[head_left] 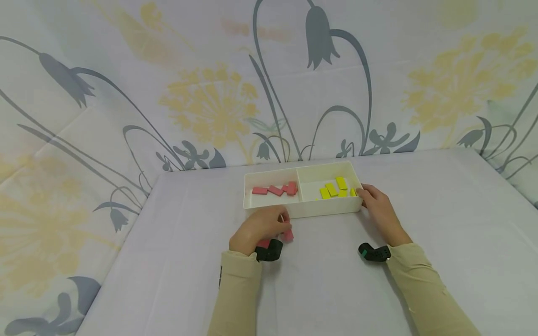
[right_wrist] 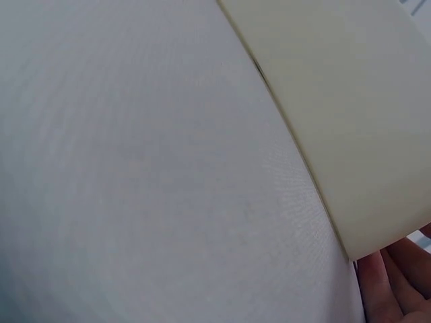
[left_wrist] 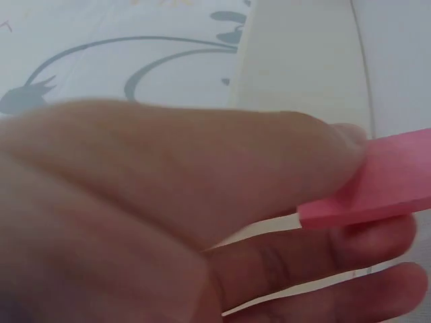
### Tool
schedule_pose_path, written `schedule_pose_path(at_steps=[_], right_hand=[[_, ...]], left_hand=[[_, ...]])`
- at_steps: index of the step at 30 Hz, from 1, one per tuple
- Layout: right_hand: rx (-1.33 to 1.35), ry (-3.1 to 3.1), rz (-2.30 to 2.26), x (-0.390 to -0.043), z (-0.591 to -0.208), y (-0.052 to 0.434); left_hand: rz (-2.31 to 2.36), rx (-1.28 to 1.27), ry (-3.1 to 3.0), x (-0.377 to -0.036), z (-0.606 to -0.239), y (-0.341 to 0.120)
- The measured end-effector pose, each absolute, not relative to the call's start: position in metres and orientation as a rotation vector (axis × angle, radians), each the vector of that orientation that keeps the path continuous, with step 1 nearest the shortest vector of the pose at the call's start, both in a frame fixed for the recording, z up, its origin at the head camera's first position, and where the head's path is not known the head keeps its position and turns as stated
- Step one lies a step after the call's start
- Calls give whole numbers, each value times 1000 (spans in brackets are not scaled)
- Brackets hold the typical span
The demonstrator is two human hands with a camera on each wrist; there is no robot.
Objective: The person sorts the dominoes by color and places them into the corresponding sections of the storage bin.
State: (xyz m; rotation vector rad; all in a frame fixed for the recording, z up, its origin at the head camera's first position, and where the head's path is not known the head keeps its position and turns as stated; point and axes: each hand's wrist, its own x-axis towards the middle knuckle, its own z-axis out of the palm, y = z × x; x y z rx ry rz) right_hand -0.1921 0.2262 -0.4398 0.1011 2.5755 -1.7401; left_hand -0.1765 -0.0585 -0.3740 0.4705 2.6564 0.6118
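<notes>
My left hand pinches a pink block between thumb and fingers, just in front of a white two-part box. In the left wrist view the thumb lies on top of the block, with fingers beneath it. Several pink blocks lie in the box's left compartment, several yellow blocks in the right one. At the box's right end, my right hand holds the corner. The right wrist view shows its fingers against the end wall; the rest is cut off.
Another pink block lies on the table, partly hidden by the left wrist and its black wrist camera. A white cloth covers the table. Behind the box stands a flower-patterned curtain.
</notes>
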Motion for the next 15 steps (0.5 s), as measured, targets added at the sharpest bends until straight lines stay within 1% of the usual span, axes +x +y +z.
schedule_pose_path(at_steps=[15], right_hand=[[112, 2558, -1752, -192, -438, 225]], left_hand=[[791, 501, 2724, -177, -364, -65]])
